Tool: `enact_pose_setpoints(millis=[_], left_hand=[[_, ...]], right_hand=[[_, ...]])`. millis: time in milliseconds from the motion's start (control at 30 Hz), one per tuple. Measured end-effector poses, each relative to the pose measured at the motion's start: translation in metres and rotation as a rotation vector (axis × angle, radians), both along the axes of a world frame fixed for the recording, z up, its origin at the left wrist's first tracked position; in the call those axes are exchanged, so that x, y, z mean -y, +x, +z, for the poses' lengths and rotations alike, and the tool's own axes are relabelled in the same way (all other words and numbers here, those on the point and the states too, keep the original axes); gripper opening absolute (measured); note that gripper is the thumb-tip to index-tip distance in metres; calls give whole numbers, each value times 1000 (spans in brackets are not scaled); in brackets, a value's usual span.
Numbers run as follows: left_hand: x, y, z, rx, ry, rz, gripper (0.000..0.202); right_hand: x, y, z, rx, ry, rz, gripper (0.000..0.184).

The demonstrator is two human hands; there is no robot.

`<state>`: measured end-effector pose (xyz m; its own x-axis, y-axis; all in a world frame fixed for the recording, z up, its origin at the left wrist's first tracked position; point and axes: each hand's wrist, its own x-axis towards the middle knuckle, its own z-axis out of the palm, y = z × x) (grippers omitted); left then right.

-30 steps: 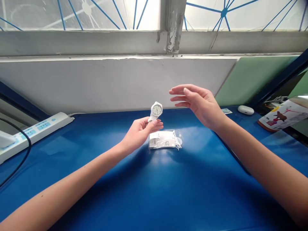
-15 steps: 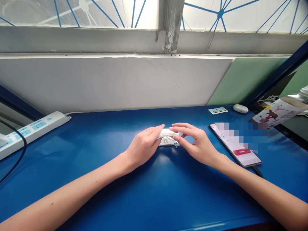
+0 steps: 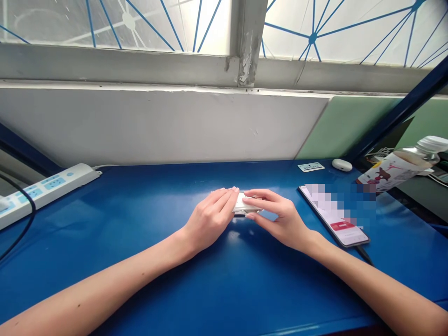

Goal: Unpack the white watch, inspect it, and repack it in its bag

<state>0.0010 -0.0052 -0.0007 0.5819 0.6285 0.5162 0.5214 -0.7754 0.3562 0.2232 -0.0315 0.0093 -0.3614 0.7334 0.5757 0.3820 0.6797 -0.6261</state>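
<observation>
A small white packet in a clear, shiny wrapper (image 3: 241, 203) lies flat on the blue table (image 3: 224, 289), between my two hands. Over its left end rests my left hand (image 3: 213, 214), fingers pressed together and slanting across the top. My right hand (image 3: 280, 210) grips the right end, its fingers on the upper face and its thumb at the near edge. Both ends of the packet are covered by fingers, so what is inside cannot be made out.
To the right lie a phone (image 3: 334, 217) with a cable, a white card (image 3: 311, 167) and a white earbud case (image 3: 342, 164). A bottle (image 3: 397, 168) leans at the far right. On the left is a power strip (image 3: 49, 189) with a black cable (image 3: 30, 224).
My fingers have shifted on the packet: the right ones now lie further over its top and the thumb is lower. The crinkled wrapper at its front shows less. The view has tilted slightly.
</observation>
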Motion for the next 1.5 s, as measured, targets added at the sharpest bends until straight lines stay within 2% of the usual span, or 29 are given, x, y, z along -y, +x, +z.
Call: enact_pose_setpoints(millis=[67, 133, 233, 300, 433, 633, 867, 1100, 1200, 1400, 1500], left_hand=[[-1, 0, 0, -11, -8, 2, 34], [-2, 0, 1, -26, -21, -6, 33], [-6, -1, 0, -22, -45, -54, 35], [-9, -2, -2, -10, -62, -65, 43], [-16, -6, -8, -76, -110, 2, 65], [-19, -10, -8, -180, -235, -14, 55], [-20, -10, -6, -202, -167, -11, 49], [-19, -9, -9, -221, -111, 29, 48], [-19, -9, -10, -200, -108, 36, 47], [-19, -9, -10, -182, -64, 15, 45], [-19, -8, -9, -178, -38, 13, 42]], right_hand=[[-2, 4, -5, 105, 139, 18, 41], [-4, 8, -9, 189, 203, 26, 45], [-6, 14, -9, 251, 225, 25, 46], [-8, 19, -5, 284, 246, 17, 47], [-14, 30, 0, 350, 268, -26, 47], [-22, 41, 0, 468, 282, -78, 38], [-28, 49, 2, 511, 242, -153, 31], [-33, 56, 2, 460, 261, -177, 24], [-32, 53, -1, 444, 259, -148, 23], [-28, 39, -11, 482, 115, -60, 32], [-26, 30, -18, 466, 62, -101, 33]])
